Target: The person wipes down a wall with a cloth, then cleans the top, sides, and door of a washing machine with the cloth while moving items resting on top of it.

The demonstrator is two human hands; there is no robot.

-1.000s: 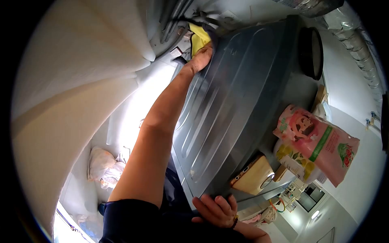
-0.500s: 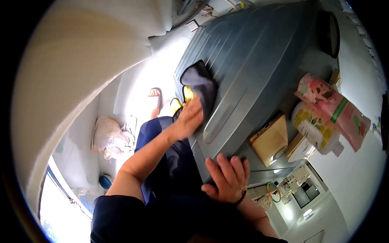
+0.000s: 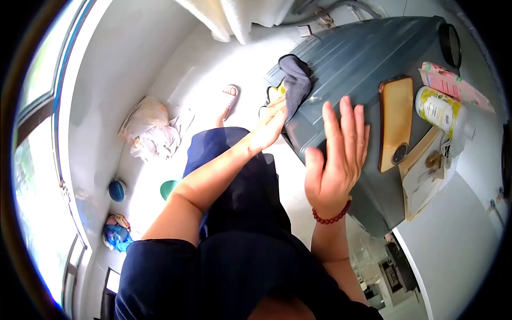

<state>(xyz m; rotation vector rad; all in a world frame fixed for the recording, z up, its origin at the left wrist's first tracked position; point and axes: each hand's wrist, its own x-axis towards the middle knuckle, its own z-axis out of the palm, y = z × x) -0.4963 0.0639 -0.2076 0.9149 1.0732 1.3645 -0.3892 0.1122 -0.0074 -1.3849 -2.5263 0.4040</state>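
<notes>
My left hand (image 3: 269, 128) is closed on a grey cleaning cloth (image 3: 300, 88) with black edging. A yellow patch beside the fingers looks like its other side. The cloth lies against the edge of a large grey ribbed unit (image 3: 368, 50). My right hand (image 3: 341, 152), with a red bead bracelet at the wrist, is spread over the near part of the unit, fingers stretched out and holding nothing. Whether its palm touches the surface I cannot tell. Just right of it lies a phone (image 3: 396, 117) in a yellowish case.
Beyond the phone lie a white-and-yellow bottle (image 3: 438, 109) and a pink pouch (image 3: 453, 88). A round black-rimmed object (image 3: 450, 45) is at the far end. Bundled cloth (image 3: 152, 130) and a blue bowl (image 3: 117, 190) are on the floor at left. A white curtain (image 3: 229, 16) hangs at the top.
The view has swung, showing more window and floor at left. My right hand has lifted from the unit's edge and reached further over it. My left hand still holds the cloth, now more bunched.
</notes>
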